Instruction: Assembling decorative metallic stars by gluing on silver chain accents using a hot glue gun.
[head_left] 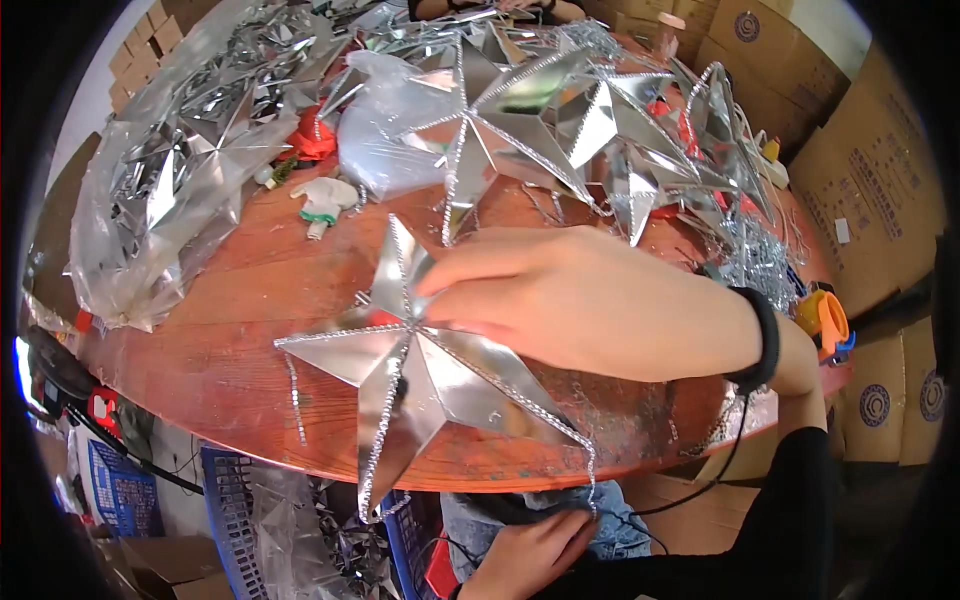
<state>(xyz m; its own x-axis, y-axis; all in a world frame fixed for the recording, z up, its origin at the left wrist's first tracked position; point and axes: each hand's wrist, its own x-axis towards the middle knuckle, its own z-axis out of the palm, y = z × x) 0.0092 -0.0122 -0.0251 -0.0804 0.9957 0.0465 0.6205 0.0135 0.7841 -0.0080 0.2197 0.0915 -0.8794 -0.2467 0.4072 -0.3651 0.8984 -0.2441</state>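
A shiny silver foil star (440,385) with several points lies at the near side of the table, beaded silver trim running along its ridges. My right hand (560,295), a black band at its wrist, reaches across from the right, its bent fingers gripping the star near its centre. Part of the star is hidden under that hand. Below the table edge, my left hand (530,555) is closed at my lap. At its fingertips is the end of a beaded silver trim strand (590,465) trailing off the star's lower right point.
More silver stars (510,120) are piled at the back. A clear plastic bag (150,260) of stars is at left, near a white-green glove (325,200). An orange tape dispenser (825,322) sits at the right edge. Blue baskets (225,520) stand below; cardboard boxes (870,190) at right.
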